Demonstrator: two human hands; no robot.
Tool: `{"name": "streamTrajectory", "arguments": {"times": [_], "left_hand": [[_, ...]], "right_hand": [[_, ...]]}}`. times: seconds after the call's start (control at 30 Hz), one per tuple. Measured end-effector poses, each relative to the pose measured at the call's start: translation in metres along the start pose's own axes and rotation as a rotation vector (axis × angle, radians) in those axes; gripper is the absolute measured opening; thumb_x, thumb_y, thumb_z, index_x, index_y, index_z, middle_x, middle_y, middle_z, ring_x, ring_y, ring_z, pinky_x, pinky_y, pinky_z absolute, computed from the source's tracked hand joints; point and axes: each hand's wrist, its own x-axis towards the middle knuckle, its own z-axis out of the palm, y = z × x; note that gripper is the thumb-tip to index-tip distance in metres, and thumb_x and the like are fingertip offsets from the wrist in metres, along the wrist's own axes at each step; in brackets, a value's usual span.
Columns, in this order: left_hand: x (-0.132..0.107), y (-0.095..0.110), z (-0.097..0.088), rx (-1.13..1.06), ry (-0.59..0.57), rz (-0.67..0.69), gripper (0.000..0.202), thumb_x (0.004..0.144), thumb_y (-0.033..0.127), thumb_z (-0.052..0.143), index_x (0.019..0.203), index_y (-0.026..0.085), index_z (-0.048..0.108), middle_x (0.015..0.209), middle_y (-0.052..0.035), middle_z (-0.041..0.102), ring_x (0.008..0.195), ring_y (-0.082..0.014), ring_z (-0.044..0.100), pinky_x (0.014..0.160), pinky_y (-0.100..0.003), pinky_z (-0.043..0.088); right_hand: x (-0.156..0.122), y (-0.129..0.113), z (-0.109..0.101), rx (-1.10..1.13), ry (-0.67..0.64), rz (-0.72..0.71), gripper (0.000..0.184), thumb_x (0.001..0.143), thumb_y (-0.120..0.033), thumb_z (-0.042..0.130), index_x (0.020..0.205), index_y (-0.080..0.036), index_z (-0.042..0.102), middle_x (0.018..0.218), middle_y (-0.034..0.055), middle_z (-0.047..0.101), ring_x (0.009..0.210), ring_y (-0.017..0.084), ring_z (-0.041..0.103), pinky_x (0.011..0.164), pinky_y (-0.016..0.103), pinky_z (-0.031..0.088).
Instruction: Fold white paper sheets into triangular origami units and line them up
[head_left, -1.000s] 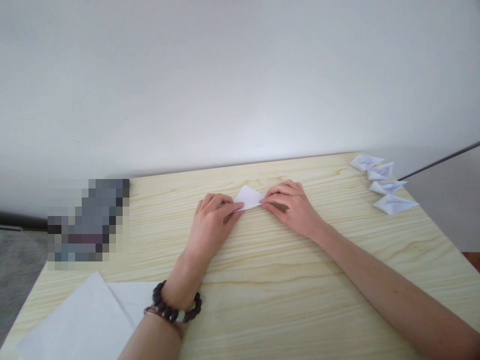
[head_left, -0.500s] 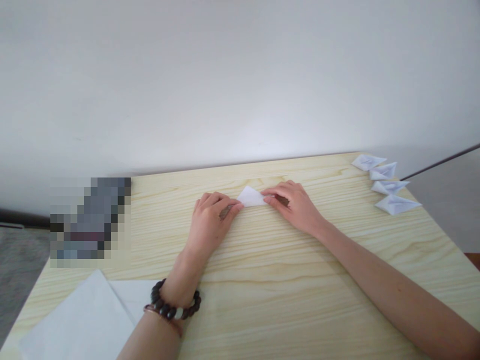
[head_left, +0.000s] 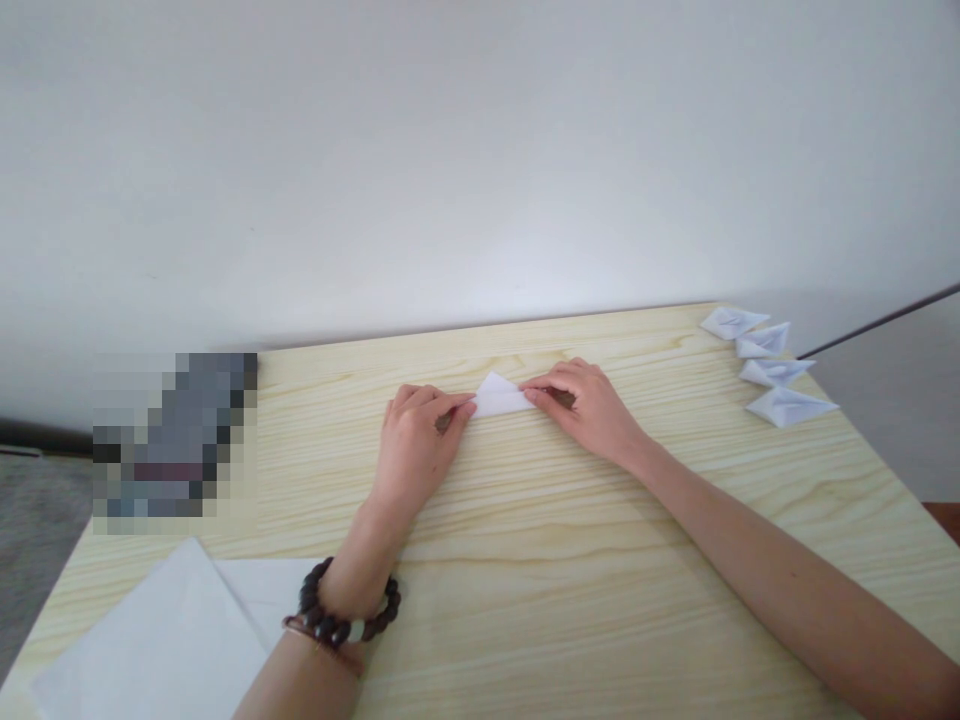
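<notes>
A small white folded paper (head_left: 498,397) with a pointed top is near the far side of the wooden table, between my hands. My left hand (head_left: 425,425), with a dark bead bracelet on its wrist, pinches the paper's left corner between thumb and forefinger. On the other side, my right hand (head_left: 589,405) grips the right corner the same way. Fingertips cover both ends of the paper.
Several white folded paper boats (head_left: 791,406) stand in a row at the table's right edge. White paper sheets (head_left: 150,640) lie at the front left. Behind them is a pixelated dark object (head_left: 180,430). A pale wall (head_left: 480,180) rises behind the table (head_left: 570,600).
My left thumb and fingers have shifted slightly left along the paper, and more of its left part shows. My right hand has hardly moved.
</notes>
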Motion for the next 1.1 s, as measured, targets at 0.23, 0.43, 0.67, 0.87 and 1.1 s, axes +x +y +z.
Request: {"name": "streamTrajectory", "arguments": {"times": [0.23, 0.43, 0.67, 0.87, 1.1], "left_hand": [[0.0005, 0.0, -0.0022, -0.054, 0.028, -0.008, 0.023, 0.087, 0.031, 0.056, 0.093, 0.022, 0.076, 0.082, -0.0054, 0.069, 0.091, -0.0234, 0.052, 0.086, -0.038, 0.045], [0.0015, -0.0006, -0.0025, -0.071, -0.005, -0.036, 0.022, 0.086, 0.031, 0.057, 0.093, 0.024, 0.076, 0.081, -0.0046, 0.068, 0.093, -0.0241, 0.052, 0.086, -0.038, 0.045], [0.0026, 0.0006, -0.0023, -0.054, -0.02, -0.064, 0.022, 0.085, 0.027, 0.055, 0.092, 0.023, 0.075, 0.08, -0.0044, 0.067, 0.093, -0.024, 0.052, 0.087, -0.038, 0.044], [0.001, 0.002, -0.0007, 0.012, -0.039, -0.059, 0.019, 0.086, 0.022, 0.054, 0.098, 0.022, 0.068, 0.086, -0.0041, 0.066, 0.096, -0.0248, 0.051, 0.093, -0.043, 0.038], [-0.0049, 0.0085, -0.0005, 0.096, -0.05, 0.029, 0.026, 0.09, 0.018, 0.047, 0.097, 0.029, 0.07, 0.104, -0.0072, 0.057, 0.104, -0.0276, 0.045, 0.088, -0.045, 0.037]], "right_hand": [[-0.0019, -0.0002, -0.0017, 0.017, -0.015, -0.033, 0.022, 0.092, -0.034, 0.056, 0.088, -0.021, 0.072, 0.079, 0.0044, 0.071, 0.076, 0.019, 0.056, 0.074, 0.035, 0.039], [-0.0024, 0.0009, -0.001, 0.038, -0.017, -0.012, 0.017, 0.088, -0.035, 0.06, 0.086, -0.022, 0.072, 0.074, 0.0025, 0.069, 0.074, 0.018, 0.057, 0.074, 0.034, 0.039], [-0.0013, -0.0034, -0.0023, 0.031, -0.033, 0.039, 0.012, 0.087, -0.03, 0.062, 0.086, -0.021, 0.07, 0.074, 0.0021, 0.067, 0.074, 0.018, 0.056, 0.072, 0.032, 0.039], [0.0, -0.0044, -0.0024, 0.039, -0.009, 0.051, 0.008, 0.086, -0.027, 0.063, 0.084, -0.019, 0.065, 0.081, 0.0034, 0.063, 0.079, 0.018, 0.058, 0.074, 0.032, 0.041], [-0.0079, -0.0071, 0.002, -0.119, 0.001, -0.184, 0.022, 0.093, -0.016, 0.051, 0.096, -0.025, 0.07, 0.095, 0.0048, 0.06, 0.089, 0.018, 0.054, 0.08, 0.033, 0.036]]}}
